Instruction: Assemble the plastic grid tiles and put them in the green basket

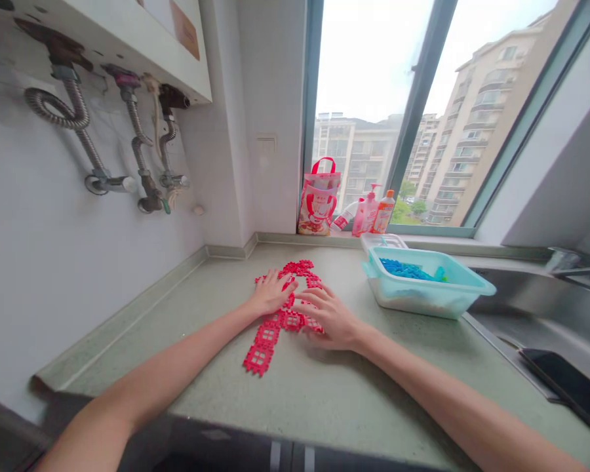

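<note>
Red interlocking plastic building tiles (pixel 267 333), square with notched edges and window-like holes, lie flat on the countertop, joined into a branching shape. My left hand (pixel 270 293) rests over the left side of the shape with its fingers stretched out. On the right, my right hand (pixel 332 319) reaches over the tiles, fingers spread and slightly bent. Both hands hide parts of the joined tiles. Whether the right fingertips press on a tile I cannot tell.
A light-blue plastic tub (pixel 423 298) with blue pieces stands right of the hands, a clear lid (pixel 384 241) behind it. A black phone (pixel 565 387) lies by the steel sink (pixel 521 314). Bottles (pixel 368 213) and a red-handled bag (pixel 319 203) stand on the windowsill. Pipes (pixel 140 157) hang left.
</note>
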Demonstrator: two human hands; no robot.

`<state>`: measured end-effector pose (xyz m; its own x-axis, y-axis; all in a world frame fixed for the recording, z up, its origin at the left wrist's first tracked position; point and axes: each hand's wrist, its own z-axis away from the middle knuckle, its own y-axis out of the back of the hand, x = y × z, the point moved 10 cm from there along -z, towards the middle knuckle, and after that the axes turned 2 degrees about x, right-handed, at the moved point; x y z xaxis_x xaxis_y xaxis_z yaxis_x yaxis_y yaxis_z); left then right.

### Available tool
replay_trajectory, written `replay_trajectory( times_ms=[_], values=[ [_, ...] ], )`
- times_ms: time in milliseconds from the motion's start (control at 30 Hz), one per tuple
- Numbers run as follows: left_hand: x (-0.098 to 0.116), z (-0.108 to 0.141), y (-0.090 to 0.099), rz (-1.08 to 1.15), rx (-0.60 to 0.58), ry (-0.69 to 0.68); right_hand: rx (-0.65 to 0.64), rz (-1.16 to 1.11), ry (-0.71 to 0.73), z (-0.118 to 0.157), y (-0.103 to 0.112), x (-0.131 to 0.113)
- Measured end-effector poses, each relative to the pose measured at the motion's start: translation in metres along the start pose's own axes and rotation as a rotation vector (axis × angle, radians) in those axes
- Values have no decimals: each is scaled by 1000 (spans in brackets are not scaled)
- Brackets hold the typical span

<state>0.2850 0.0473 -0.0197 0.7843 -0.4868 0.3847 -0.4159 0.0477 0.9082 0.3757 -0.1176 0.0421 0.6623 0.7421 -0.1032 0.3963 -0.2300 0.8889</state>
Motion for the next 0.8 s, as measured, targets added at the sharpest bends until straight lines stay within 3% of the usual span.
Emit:
replay_trajectory(
  times_ms=[133,267,400,500,633,733,800],
  values=[
    [0,-5,37,208,135,-162,-52,-84,20,-5,6,-55],
    [-18,-4,68,2,184,-356,-179,-158,82,2,-14,-92],
    [-48,-6,71,-141,93,-339,-145,-184,102,7,-19,-85],
    [-53,-6,67,-128,41,-365,-171,-222,99,9,-21,-78],
    [-59,-9,69,-93,82,-309,-206,-287,92,12,-19,-81],
    [-52,-8,76,-88,135,-291,-195,-397,84,14,-13,-81],
    [-34,-2,83,-30,147,-339,-174,-481,66,14,-8,-76]
  ],
)
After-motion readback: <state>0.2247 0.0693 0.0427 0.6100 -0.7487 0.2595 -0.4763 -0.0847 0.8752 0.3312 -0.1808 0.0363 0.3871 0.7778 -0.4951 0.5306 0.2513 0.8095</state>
